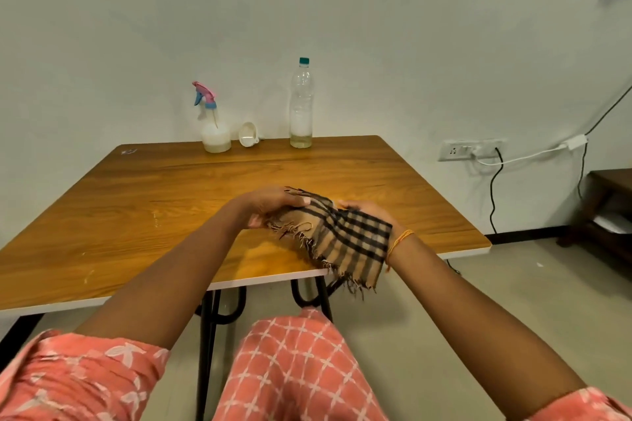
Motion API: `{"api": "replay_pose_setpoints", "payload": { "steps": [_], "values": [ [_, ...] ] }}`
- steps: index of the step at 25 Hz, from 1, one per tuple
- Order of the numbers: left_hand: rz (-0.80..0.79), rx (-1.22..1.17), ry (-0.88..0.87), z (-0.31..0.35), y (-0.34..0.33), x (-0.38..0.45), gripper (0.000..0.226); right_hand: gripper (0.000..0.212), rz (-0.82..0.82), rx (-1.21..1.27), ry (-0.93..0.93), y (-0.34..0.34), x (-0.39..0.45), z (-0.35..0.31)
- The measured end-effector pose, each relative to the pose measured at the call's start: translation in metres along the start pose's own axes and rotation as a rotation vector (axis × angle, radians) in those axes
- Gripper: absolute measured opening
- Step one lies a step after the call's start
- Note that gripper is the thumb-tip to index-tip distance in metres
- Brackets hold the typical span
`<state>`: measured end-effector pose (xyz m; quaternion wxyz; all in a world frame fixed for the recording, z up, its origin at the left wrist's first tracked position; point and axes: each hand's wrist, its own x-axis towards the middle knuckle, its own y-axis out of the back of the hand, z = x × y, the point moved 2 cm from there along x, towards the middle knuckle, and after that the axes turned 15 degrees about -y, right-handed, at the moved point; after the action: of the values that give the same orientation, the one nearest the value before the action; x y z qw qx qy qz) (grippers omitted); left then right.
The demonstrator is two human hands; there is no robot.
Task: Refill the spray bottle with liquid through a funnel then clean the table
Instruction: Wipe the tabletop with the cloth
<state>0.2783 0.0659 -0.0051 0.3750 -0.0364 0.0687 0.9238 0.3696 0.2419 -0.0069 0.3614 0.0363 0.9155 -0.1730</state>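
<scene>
Right now both hands hold one checked cloth [345, 236] at frame center, just above the near edge of the table [136, 215]. Left hand [270, 205] fingers are curled closed on the cloth's frayed upper-left end; right hand [367, 212] grips the other end, mostly hidden behind the fabric, so its finger closure is only partly visible, but it clearly bears the cloth. Cloth hangs slack between them, its long axis running from upper left to lower right, the lower fringe dangling past the table edge toward the lap.

Key relation: bare tabletop lies ahead of and to the left of the cloth, so wiping likely means lowering it flat and pushing forward or leftward. Left hand is nearer the open wood; right hand is nearer the table's right corner.

Count: one spray bottle [213, 126] with pink-and-blue trigger head, upper center-left, cap on, pale liquid in the base. One white funnel [248, 134] lying on its side just right of it, apart from both bottles. One clear plastic bottle [301, 106] with teal cap, right of the funnel, some liquid left. All three stand in a row at the table's far edge by the wall, well apart from the hands.

Judgement: refill looks done, wiping stage starting.
</scene>
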Motion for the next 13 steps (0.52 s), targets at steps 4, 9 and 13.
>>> {"api": "replay_pose_setpoints", "payload": {
  "steps": [4,9,13],
  "values": [
    [0.252,-0.042,-0.075,-0.002,0.001,0.008,0.026,0.031,-0.035,0.167,0.026,0.022,-0.002,-0.001],
    [0.361,-0.077,-0.069,-0.004,0.003,0.013,0.023,0.046,-0.225,0.117,-0.063,0.049,-0.003,0.011],
    [0.402,-0.162,-0.014,-0.003,0.008,0.051,0.025,0.035,-0.014,0.109,0.045,0.071,0.011,-0.029]
  ]
}}
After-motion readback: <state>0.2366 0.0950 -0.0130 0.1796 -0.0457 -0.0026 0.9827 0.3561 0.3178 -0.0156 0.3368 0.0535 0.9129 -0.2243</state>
